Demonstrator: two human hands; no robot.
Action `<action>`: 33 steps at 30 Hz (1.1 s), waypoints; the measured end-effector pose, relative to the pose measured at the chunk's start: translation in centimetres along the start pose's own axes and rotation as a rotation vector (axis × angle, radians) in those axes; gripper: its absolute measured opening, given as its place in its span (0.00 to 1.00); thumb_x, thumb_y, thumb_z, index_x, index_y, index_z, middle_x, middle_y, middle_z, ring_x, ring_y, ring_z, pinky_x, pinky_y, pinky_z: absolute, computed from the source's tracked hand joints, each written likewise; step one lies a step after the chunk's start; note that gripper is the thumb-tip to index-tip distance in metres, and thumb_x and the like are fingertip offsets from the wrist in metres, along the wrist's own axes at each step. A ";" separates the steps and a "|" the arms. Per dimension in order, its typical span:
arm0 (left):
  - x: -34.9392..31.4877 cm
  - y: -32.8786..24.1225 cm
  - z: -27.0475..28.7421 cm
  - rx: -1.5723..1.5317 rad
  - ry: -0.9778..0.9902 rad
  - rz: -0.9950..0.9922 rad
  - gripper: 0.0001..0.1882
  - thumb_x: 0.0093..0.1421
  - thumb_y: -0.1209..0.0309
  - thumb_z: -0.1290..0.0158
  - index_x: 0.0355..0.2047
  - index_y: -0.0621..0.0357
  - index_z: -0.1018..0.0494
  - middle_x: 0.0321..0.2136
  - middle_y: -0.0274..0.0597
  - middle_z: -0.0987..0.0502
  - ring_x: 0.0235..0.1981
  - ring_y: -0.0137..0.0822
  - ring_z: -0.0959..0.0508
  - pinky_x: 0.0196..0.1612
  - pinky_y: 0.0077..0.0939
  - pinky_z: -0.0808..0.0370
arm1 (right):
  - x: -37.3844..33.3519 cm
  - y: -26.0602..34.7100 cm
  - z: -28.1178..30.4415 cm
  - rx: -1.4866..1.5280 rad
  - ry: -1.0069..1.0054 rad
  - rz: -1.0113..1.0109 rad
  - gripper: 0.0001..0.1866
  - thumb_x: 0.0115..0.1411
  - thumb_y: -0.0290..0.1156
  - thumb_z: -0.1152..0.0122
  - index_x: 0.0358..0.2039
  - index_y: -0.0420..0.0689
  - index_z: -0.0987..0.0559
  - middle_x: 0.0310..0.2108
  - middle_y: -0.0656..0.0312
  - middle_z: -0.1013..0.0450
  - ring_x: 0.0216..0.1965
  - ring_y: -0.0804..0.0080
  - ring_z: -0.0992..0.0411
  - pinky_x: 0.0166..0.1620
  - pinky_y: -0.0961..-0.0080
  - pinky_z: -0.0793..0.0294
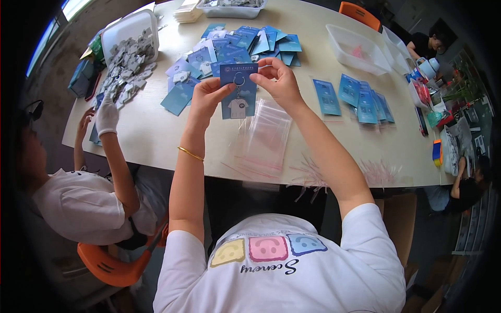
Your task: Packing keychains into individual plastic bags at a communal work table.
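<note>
Between both hands I hold up a blue card (228, 94) with a keychain on its front. A metal ring sits near the card's top, and a small white T-shirt charm (238, 108) hangs below it. My left hand (207, 98) pinches the card's left edge. At the upper right edge, my right hand (279, 83) grips it with thumb and fingers. Just below the card lies a stack of clear plastic sleeves (265, 138). Behind it spreads a pile of blue cards (229, 52), several bearing white charms.
Bagged blue cards (365, 101) lie to the right, near a clear plastic tray (357, 49). At left, a white tub (130, 34) spills grey-white charms, where a co-worker's gloved hand (107, 116) works. Thin plastic strips (313, 175) lie along the near table edge.
</note>
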State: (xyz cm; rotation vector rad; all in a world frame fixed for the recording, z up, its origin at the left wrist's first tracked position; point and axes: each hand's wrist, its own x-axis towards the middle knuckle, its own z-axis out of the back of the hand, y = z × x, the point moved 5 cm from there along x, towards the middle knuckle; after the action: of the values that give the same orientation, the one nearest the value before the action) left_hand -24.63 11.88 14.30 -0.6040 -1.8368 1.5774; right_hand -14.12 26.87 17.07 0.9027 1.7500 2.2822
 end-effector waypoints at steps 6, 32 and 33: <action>-2.5 -2.2 -4.3 -0.200 0.061 0.078 0.12 0.55 0.66 0.41 0.37 0.61 0.23 0.29 0.33 0.22 0.29 0.21 0.24 0.30 0.16 0.27 | -6.9 2.3 1.3 0.248 0.221 -0.315 0.15 0.54 0.23 0.39 0.42 0.35 0.27 0.36 0.60 0.25 0.37 0.79 0.27 0.43 0.78 0.26; -6.4 -3.3 -1.9 -0.090 -0.261 -0.017 0.06 0.53 0.71 0.39 0.28 0.60 0.24 0.20 0.37 0.23 0.22 0.25 0.24 0.25 0.15 0.29 | -20.4 2.3 1.5 0.341 0.278 -0.531 0.13 0.57 0.23 0.43 0.43 0.36 0.27 0.37 0.65 0.26 0.36 0.84 0.30 0.41 0.83 0.29; -6.5 -3.4 -2.1 -0.170 -0.259 -0.047 0.05 0.54 0.72 0.40 0.30 0.59 0.24 0.21 0.36 0.23 0.24 0.26 0.23 0.27 0.16 0.28 | -20.4 2.5 1.1 0.380 0.264 -0.534 0.13 0.57 0.23 0.43 0.44 0.36 0.27 0.37 0.65 0.26 0.36 0.84 0.30 0.41 0.83 0.29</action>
State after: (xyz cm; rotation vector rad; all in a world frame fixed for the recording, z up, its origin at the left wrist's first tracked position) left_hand -18.41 8.13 16.76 -0.4434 -2.1771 1.5369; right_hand 3.69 17.98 11.76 0.1255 2.2425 1.8138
